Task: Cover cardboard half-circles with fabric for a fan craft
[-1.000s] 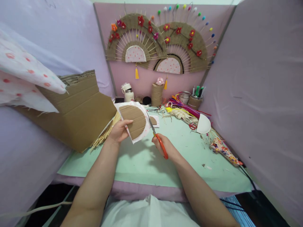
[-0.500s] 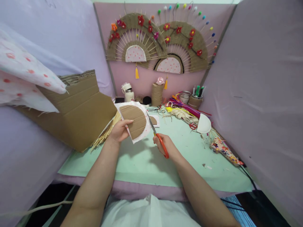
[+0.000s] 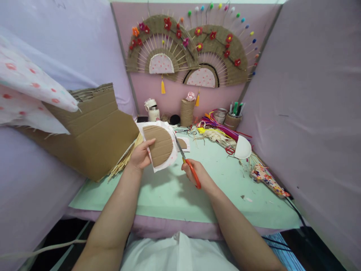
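My left hand [image 3: 141, 153] pinches the lower left of a cardboard half-disc [image 3: 160, 145], thumb on top. Under the cardboard lies dotted white fabric [image 3: 166, 164], its margin showing around the curved edge. My right hand [image 3: 197, 172] is closed around the red-orange handles of a pair of scissors [image 3: 194, 175]. Their blades point up and away, right at the fabric's right margin. Whether the blades are apart is hard to make out. Behind the blades, a smaller cardboard piece on white fabric [image 3: 183, 143] rests on the table.
Large folded cardboard [image 3: 98, 139] stands at left beside thin sticks [image 3: 121, 163]. At right are a white half-disc [image 3: 243, 147], red-handled scissors [image 3: 230, 150] and a flower-patterned glue gun [image 3: 267, 180] with its cord. A twine roll [image 3: 187, 112] and pen holder [image 3: 232, 121] stand at the back.
The cardboard and fabric have shifted and turned slightly in my left hand, whose thumb sits a little further left. My right hand with the scissors has barely moved.
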Demonstrator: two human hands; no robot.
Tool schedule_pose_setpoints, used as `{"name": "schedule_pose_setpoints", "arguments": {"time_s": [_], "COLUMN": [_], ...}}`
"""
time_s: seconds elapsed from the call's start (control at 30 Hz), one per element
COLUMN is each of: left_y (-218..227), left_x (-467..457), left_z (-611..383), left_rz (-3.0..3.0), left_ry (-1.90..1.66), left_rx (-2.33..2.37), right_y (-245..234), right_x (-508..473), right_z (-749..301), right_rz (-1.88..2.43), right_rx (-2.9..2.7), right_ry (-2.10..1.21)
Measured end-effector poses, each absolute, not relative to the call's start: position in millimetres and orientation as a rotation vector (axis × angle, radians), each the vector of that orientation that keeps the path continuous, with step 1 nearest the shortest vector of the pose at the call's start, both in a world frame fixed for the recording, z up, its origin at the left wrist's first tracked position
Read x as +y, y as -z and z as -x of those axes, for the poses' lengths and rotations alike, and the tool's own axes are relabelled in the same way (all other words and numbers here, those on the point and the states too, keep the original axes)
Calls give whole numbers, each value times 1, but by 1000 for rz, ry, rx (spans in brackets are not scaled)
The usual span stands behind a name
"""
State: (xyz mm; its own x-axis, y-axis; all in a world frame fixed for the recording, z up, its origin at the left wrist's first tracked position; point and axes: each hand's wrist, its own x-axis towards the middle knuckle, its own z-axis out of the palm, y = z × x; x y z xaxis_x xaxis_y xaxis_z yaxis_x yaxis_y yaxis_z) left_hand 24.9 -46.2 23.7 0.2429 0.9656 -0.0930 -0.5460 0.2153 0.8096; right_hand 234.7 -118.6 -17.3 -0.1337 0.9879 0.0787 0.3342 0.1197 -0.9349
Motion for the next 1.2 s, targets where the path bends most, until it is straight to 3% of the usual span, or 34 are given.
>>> {"name": "schedule_pose_setpoints", "arguments": {"time_s": [1.2], "left_y": [-21], "left_x": [-44], "left_z": [-15], "left_rz": [-819], "left_ry": [-1072], "left_rx": [726], "right_y": [18], "right_x": [-119], "right_z": [-237], "right_rz": [1200], "right_rx": [-1611], "right_ry": [-1128]}}
